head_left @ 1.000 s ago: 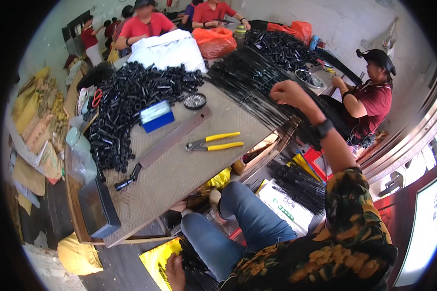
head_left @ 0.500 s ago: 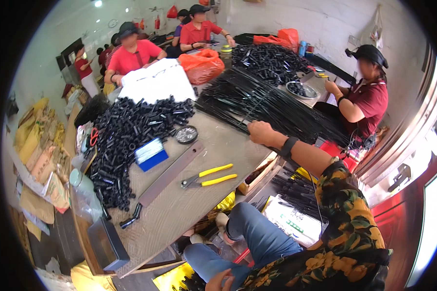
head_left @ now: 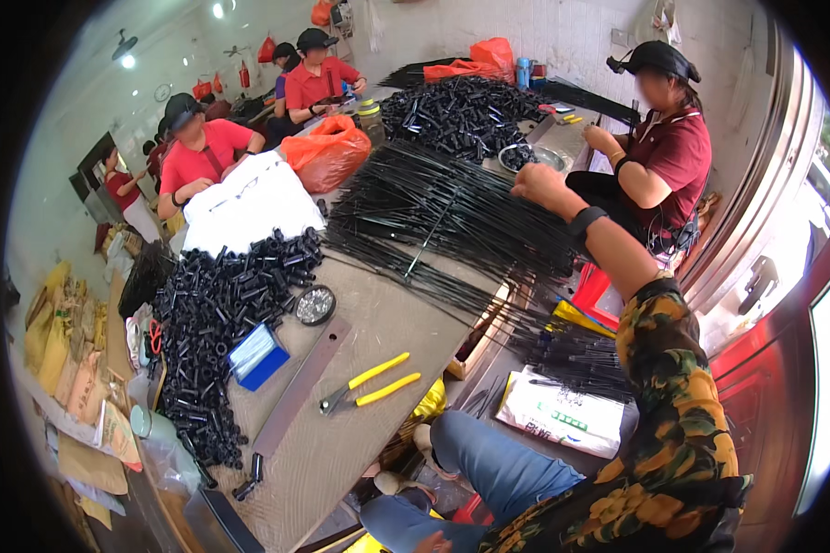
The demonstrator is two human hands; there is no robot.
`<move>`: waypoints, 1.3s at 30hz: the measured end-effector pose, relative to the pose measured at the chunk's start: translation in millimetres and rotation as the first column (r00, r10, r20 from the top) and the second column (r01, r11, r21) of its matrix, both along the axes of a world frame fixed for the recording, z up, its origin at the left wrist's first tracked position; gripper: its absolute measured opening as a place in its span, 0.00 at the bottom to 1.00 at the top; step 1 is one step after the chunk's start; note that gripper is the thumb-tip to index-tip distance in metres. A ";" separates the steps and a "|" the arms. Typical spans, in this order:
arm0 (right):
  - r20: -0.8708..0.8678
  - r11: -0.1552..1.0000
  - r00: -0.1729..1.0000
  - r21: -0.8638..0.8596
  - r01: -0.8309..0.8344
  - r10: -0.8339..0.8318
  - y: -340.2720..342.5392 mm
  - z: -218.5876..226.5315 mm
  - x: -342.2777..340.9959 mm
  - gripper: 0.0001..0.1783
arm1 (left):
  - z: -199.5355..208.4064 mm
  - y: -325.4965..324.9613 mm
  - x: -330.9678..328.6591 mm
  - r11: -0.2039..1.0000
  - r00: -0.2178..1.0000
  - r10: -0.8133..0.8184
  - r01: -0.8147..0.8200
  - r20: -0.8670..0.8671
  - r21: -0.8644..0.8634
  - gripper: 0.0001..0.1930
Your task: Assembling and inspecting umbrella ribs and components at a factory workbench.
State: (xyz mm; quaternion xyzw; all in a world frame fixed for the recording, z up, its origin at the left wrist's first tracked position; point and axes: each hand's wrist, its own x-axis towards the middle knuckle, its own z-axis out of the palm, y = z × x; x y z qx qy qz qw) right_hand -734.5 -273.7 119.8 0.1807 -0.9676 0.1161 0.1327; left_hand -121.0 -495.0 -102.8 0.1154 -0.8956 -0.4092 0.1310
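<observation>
My right hand [head_left: 542,187] is raised over the far right part of a wide pile of thin black rods [head_left: 406,198] on the table. Its fingers are curled together; whether something thin is in them I cannot make out. Only a sliver of my left hand [head_left: 433,544] shows at the lower edge, beside my knees, with its fingers hidden. Nearer me lie yellow-handled pliers [head_left: 371,380], a long flat brown metal bar [head_left: 302,382] and a blue box [head_left: 257,357] of pale strips. A round dish [head_left: 314,305] holds small shiny pieces.
A heap of short black tubes [head_left: 203,341] covers the table's left side; another heap [head_left: 461,115] lies at the back. An orange bag [head_left: 326,155] and white sheet [head_left: 254,203] stand between co-workers. One co-worker [head_left: 664,152] sits at right. A white package [head_left: 563,413] lies below the table's edge.
My right hand has moved from the near edge of the rod pile up and to the right. Some rods now spread further out over the table's right edge. The view has shifted.
</observation>
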 end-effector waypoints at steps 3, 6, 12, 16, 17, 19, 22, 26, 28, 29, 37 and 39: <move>0.020 0.987 0.998 0.149 -0.055 0.053 -34.7 -3.6 -11.1 0.15 | -10.0 -3.1 -4.9 0.999 1.000 0.022 -0.021 -0.006 0.032 0.14; -0.013 0.946 0.999 0.323 -0.043 0.050 -60.6 0.9 -25.2 0.15 | -20.0 -13.2 -6.3 0.997 0.999 0.050 -0.049 -0.013 0.061 0.14; 0.096 0.932 0.993 0.350 -0.097 0.067 -102.5 35.7 -26.7 0.11 | -48.1 -17.9 -2.2 0.979 0.993 0.121 -0.118 -0.007 0.165 0.14; 0.013 0.849 0.850 0.038 -0.527 0.527 -157.2 110.8 -49.2 0.19 | -65.0 -14.8 -1.4 0.961 0.992 0.129 -0.126 0.003 0.247 0.14; -0.050 0.846 0.847 -0.032 -0.532 0.530 -172.1 132.8 -46.9 0.15 | -68.6 -14.5 -3.1 0.956 0.993 0.118 -0.113 -0.002 0.272 0.14; -0.119 0.838 0.841 -0.094 -0.538 0.527 -197.4 159.2 -42.0 0.11 | -76.6 -17.6 -7.1 0.945 0.994 0.108 -0.097 -0.017 0.311 0.14; -0.297 0.819 0.822 -0.174 -0.547 0.485 -215.2 162.9 -41.5 0.18 | -85.7 -19.6 -8.9 0.928 0.993 0.115 -0.099 -0.022 0.359 0.14; 0.193 0.915 0.935 0.224 -0.336 0.296 -202.8 90.2 -39.6 0.11 | -92.4 -17.6 8.1 0.898 0.988 0.151 -0.134 -0.009 0.418 0.14; 0.266 0.880 0.949 0.394 -0.267 0.169 -178.2 43.8 -33.6 0.08 | -93.1 -16.0 9.7 0.883 0.988 0.156 -0.134 -0.011 0.450 0.14; 0.318 0.893 0.932 0.346 -0.288 0.177 -159.0 27.4 -34.6 0.09 | -93.6 -15.5 8.3 0.876 0.988 0.152 -0.126 -0.018 0.466 0.14; -0.074 0.905 0.972 0.385 -0.179 0.223 -138.7 -31.2 -8.6 0.43 | -87.9 -6.5 18.1 0.810 0.985 0.173 -0.134 -0.013 0.571 0.15; -0.017 0.921 0.986 0.360 -0.151 0.169 -150.9 -25.7 -13.7 0.43 | -73.6 -5.1 17.4 0.885 0.980 0.195 -0.165 -0.026 0.435 0.15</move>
